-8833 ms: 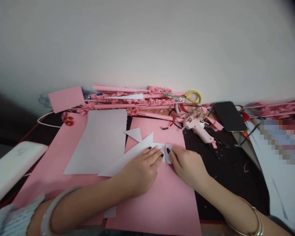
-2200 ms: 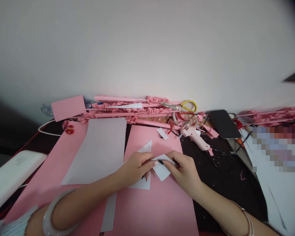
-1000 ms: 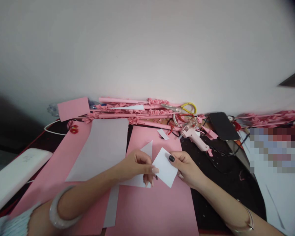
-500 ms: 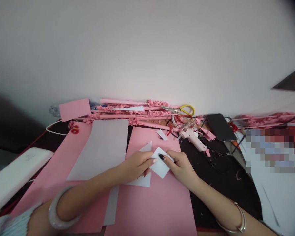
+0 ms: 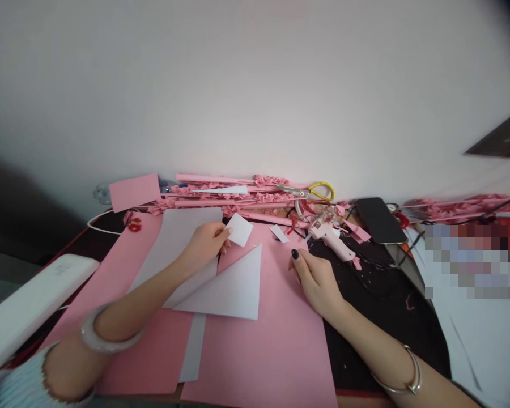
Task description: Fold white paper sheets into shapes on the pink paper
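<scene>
Pinched at its left corner, a small white paper square is in my left hand, above the far edge of the pink sheets. My right hand hovers over the right edge of the pink sheet, holding nothing, its fingers loosely bent and the thumb a little apart. Between the hands lies a folded white paper triangle, its left corner overlapping a large white sheet. A narrow white strip shows below it.
Pink paper flower stems line the back by the wall, with yellow-handled scissors on top. To the right are a glue gun with cords and a black phone. A long white device sits at left.
My left hand has carried the small white square away to the upper left. My right hand has let go of it and stays at the right, slightly lower. The white triangle is now uncovered.
</scene>
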Motion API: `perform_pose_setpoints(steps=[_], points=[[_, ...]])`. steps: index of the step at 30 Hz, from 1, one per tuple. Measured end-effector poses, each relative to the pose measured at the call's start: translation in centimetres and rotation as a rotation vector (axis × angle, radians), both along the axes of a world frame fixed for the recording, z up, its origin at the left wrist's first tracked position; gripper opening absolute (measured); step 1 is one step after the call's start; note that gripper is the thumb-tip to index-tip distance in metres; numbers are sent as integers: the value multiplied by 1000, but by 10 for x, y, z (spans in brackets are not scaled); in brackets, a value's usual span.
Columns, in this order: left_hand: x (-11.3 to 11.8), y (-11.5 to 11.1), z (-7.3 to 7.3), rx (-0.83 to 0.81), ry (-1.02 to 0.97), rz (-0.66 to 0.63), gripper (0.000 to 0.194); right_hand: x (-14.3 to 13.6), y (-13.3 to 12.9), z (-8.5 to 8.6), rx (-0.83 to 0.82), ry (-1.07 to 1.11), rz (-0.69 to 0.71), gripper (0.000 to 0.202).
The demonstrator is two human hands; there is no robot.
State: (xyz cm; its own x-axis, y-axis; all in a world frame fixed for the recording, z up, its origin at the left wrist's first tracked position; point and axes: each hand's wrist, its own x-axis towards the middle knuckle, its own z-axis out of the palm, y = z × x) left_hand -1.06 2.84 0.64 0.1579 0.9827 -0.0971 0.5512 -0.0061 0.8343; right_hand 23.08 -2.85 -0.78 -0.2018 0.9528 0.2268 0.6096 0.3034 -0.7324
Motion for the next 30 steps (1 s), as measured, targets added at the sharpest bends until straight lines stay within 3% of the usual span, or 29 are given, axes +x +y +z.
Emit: perform_pose_setpoints(steps=[2, 6, 8, 12, 15, 19, 22, 26, 30], points=[[-2, 2, -1, -7, 16, 15, 31, 0, 0, 0, 0, 1, -5, 35], [-2, -8, 13, 75, 305, 73, 61, 2, 0, 2, 12, 4, -29, 34], [-3, -20, 27, 76, 410, -32, 67, 2, 0, 2, 19, 7, -33, 34], [-7, -47, 44, 100, 395, -451, 92, 3, 0, 2, 20, 13, -32, 36], [-13, -62, 38, 78, 445, -587, 101, 2, 0, 2, 11, 11, -31, 36], [-21, -68, 23, 116, 498, -655, 74, 2, -1, 1, 9, 17, -27, 36], [-25, -66, 17, 194, 520, -635, 63, 2, 0, 1, 14, 23, -31, 35], [-23, -61, 16, 182, 507, -432, 51, 1, 0, 2, -15, 48, -37, 32], [-14, -61, 22, 166, 344, -273, 48, -4, -2, 5, -78, 116, -21, 22]])
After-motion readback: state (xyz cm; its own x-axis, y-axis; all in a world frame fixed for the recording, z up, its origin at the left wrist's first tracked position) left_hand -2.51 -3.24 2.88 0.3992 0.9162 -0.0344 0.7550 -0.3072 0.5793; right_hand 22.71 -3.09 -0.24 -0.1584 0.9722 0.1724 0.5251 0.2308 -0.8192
